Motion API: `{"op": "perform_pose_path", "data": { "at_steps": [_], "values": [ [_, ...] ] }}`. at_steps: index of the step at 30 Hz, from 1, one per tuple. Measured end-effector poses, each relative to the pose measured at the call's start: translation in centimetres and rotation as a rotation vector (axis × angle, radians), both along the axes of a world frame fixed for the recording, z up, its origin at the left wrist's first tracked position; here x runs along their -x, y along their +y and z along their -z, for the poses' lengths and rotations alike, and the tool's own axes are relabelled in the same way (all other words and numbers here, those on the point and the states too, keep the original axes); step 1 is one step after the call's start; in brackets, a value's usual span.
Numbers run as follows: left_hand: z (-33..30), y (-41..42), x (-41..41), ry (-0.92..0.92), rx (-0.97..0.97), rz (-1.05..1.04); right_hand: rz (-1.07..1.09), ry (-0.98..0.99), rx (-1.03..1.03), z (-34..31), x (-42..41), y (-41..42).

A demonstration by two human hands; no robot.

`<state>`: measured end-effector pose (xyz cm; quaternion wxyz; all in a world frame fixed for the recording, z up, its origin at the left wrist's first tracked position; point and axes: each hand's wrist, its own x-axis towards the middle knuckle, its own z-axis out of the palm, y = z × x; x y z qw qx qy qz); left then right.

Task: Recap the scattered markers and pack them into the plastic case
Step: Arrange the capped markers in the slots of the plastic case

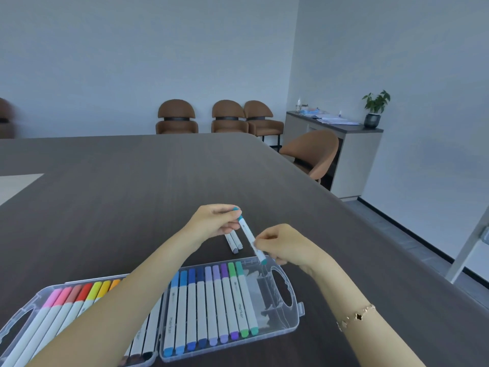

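Note:
A white teal-ended marker [248, 235] is held tilted above the table between both hands. My left hand [215, 221] pinches a teal cap [236, 208] at its upper end. My right hand [281, 243] grips the lower part of the barrel, just above the case's far edge. Two grey-capped markers [234, 243] lie side by side on the table under my left hand. The clear plastic case [277, 295] lies open flat in front of me. Its right half holds a row of blue, purple and green markers [211, 305]. Pink, red and yellow markers [71, 300] fill the left half, partly hidden by my left forearm.
The dark wood table [132, 186] stretches far ahead; its right edge runs diagonally close to my right arm. Brown chairs [229, 117] stand against the back wall. A grey cabinet [349, 154] with a potted plant [375, 109] is at the right.

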<state>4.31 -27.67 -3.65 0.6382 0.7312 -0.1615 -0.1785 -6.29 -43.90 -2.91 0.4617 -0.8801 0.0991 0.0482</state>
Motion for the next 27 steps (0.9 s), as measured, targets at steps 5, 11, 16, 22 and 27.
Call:
{"op": "perform_pose_path", "data": {
  "at_steps": [5,11,16,22,27],
  "values": [
    [-0.2,0.8,1.6,-0.108,-0.339,0.131,-0.098,0.051,0.119,0.8,3.0,1.4],
    [1.7,0.7,3.8,-0.292,-0.529,0.259,-0.102,0.070,0.250,2.2,4.9,2.2],
    [3.6,0.2,4.9,-0.423,-0.509,0.152,-0.141,0.063,0.306,2.6,5.8,2.3],
    [4.6,-0.2,5.7,-0.545,-0.477,0.022,-0.129,-0.001,0.323,2.7,6.3,2.3],
    [4.7,-0.2,4.9,-0.486,-0.509,0.050,-0.121,-0.012,0.354,2.9,6.4,2.3]
  ]
}}
